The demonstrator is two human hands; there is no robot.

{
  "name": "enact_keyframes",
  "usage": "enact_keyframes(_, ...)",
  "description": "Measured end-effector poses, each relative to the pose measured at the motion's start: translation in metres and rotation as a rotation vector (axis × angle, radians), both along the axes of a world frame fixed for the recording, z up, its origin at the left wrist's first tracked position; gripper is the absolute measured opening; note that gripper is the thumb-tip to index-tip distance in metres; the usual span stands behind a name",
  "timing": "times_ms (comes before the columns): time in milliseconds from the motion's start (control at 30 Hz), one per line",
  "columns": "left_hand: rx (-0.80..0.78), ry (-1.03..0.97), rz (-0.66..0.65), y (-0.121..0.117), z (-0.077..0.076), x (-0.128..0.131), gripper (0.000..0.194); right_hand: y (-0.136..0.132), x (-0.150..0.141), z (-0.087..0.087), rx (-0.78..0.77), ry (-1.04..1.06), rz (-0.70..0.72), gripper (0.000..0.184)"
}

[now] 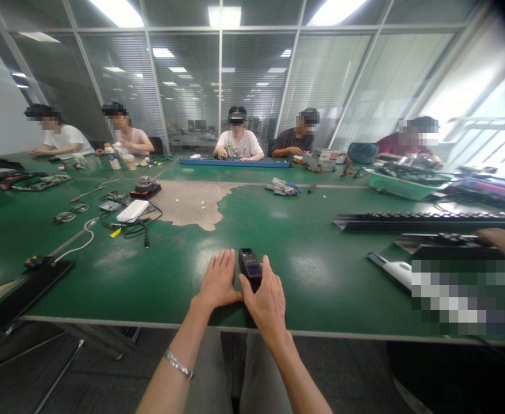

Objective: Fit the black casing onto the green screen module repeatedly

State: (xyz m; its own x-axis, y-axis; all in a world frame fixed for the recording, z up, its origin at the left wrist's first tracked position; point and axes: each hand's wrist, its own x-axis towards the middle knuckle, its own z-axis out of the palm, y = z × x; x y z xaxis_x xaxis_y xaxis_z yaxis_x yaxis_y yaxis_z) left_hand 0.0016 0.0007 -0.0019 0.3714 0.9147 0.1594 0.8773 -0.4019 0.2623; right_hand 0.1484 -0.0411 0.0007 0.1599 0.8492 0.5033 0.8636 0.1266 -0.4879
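Note:
A small black handheld device (249,263) with a little screen lies on the green table in front of me, its long side pointing away. My right hand (267,296) holds its near end, thumb on the left side and fingers along the right. Just left of the device, my left hand (221,279) rests flat on the table with fingers stretched out, holding nothing. Its thumb comes close to my right thumb; whether they touch I cannot tell. The near end of the device is partly hidden by my right hand.
The green table (157,287) has a bare worn patch (192,201). Left lie a white adapter (133,211), cables and glasses (65,217). Right are black metal rails (428,222), a green basket (407,185) and a neighbour's hand (504,241). Several people sit opposite, behind a blue bar (235,163).

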Motion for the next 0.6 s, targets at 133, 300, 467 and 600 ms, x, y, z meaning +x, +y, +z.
enact_keyframes(133,0.008,-0.007,-0.01,-0.001,0.001,0.0,0.1,-0.001,0.001,0.003,-0.044,-0.024,0.0,0.068)
enact_keyframes(300,-0.005,-0.004,-0.012,-0.001,0.003,0.0,0.103,0.0,-0.001,0.005,-0.042,0.008,-0.002,0.066)
enact_keyframes(467,-0.028,-0.004,-0.015,0.0,0.005,-0.001,0.114,0.003,0.0,0.021,0.028,0.121,-0.001,0.067)
enact_keyframes(600,-0.023,-0.01,-0.02,0.0,0.005,-0.001,0.122,0.007,0.013,0.039,0.114,0.215,-0.02,0.068)
